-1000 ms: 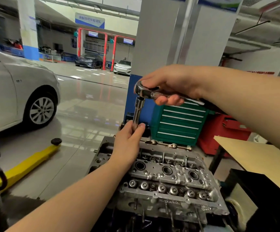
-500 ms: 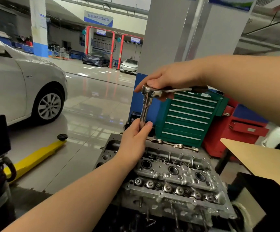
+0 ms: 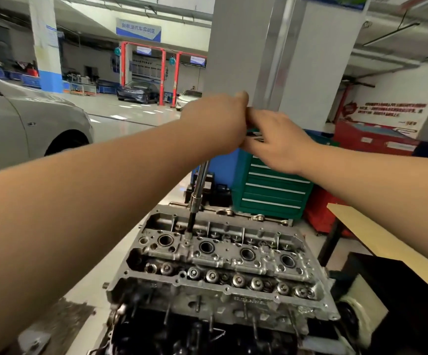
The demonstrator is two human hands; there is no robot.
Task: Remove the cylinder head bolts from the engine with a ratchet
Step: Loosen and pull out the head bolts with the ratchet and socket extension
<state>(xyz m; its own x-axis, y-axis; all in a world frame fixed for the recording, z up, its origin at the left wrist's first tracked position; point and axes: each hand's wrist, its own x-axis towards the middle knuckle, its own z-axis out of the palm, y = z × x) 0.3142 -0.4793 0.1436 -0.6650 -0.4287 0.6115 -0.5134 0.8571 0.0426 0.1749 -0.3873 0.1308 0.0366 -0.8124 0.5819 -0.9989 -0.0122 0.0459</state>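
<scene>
Head view: your left hand point(image 3: 218, 121) and right hand point(image 3: 274, 139) both clasp the ratchet point(image 3: 255, 134) top, extension point(image 3: 198, 185) seated in a cylinder head point(image 3: 220, 254) bolt well. Mid-loosening; next, swing steadily, keeping it vertical.

My hands point(image 3: 246, 124) meet above the cylinder head's point(image 3: 223, 254) far left corner, where the extension bar point(image 3: 198, 193) stands. The tool cabinet point(image 3: 271, 185) sits behind it, the car point(image 3: 28, 124) far left.

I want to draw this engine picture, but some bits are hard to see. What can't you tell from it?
Head view only:
- Ratchet head: hidden behind the left hand and right hand, only the extension bar shows.
- Bolt: covered by the socket tip in the cylinder head.
- Both hands: motion-blurred, so the grip is unclear.
- Grey car: cut off by the left edge.
- Blue sign: lettering too small to read.
</scene>
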